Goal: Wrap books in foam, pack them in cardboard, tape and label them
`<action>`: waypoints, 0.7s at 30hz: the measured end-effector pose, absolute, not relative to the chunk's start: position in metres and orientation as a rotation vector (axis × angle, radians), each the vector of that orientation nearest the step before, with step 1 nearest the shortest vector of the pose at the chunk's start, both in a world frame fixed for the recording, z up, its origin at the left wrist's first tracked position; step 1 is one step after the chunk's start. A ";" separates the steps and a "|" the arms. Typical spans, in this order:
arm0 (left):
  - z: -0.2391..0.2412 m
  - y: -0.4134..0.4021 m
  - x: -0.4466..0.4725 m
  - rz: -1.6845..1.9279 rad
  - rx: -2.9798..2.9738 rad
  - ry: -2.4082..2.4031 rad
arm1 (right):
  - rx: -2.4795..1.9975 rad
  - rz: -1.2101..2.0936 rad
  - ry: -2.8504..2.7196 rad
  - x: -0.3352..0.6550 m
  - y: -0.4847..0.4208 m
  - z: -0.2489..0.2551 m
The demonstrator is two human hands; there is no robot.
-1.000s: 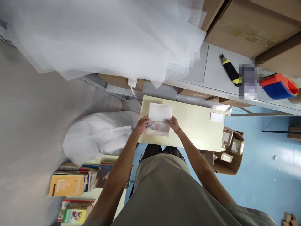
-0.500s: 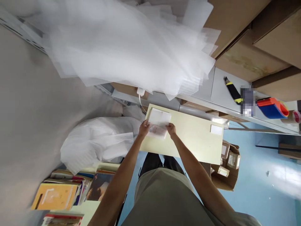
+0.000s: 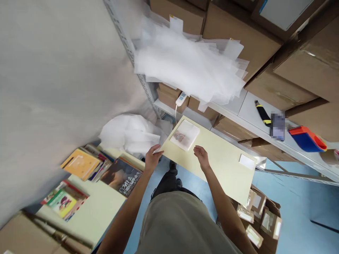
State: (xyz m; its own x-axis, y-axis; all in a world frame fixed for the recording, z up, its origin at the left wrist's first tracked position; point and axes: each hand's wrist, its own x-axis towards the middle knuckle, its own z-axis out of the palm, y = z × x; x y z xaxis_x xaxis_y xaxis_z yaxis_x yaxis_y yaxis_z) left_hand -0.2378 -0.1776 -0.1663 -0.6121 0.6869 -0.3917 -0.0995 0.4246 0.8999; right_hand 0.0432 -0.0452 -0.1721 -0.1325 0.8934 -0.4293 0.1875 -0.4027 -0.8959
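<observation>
A flat, book-like item wrapped in translucent white foam point(image 3: 188, 131) lies on the pale yellow table point(image 3: 219, 165), near its left end. A blurred picture shows through its lower left part. My left hand point(image 3: 153, 157) hovers off the table's left front corner, thumb and fingers apart, holding nothing. Just right of the wrapped item, my right hand point(image 3: 201, 156) hangs over the table with its fingers loosely curved and apart; nothing shows in it. Neither hand touches the wrapped item. A small white label pad point(image 3: 247, 161) sits at the table's right end.
White foam sheets point(image 3: 185, 63) are heaped on the grey shelf beside cardboard boxes point(image 3: 293, 81). A utility knife point(image 3: 263, 113) lies farther right. Books point(image 3: 82, 164) are stacked on a left table. A carton point(image 3: 274, 229) of small boxes stands at the lower right.
Both hands have let go of the wrapped item and drawn back, the left one to the lower left. The view has turned left, bringing more books into sight.
</observation>
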 end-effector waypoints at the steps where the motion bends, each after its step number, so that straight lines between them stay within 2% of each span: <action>1: -0.159 -0.199 -0.231 1.302 0.496 1.919 | -1.525 1.615 -1.248 0.046 -0.058 -0.167; 9: -0.115 -0.362 -0.179 1.402 0.344 2.083 | -1.235 1.835 -1.435 0.046 -0.153 -0.133; 16: -0.079 -0.454 -0.162 1.608 0.222 2.112 | -1.072 1.972 -1.602 0.040 -0.218 -0.109; 21: -0.075 -0.521 -0.172 1.769 0.136 2.070 | -1.022 2.020 -1.663 0.018 -0.260 -0.094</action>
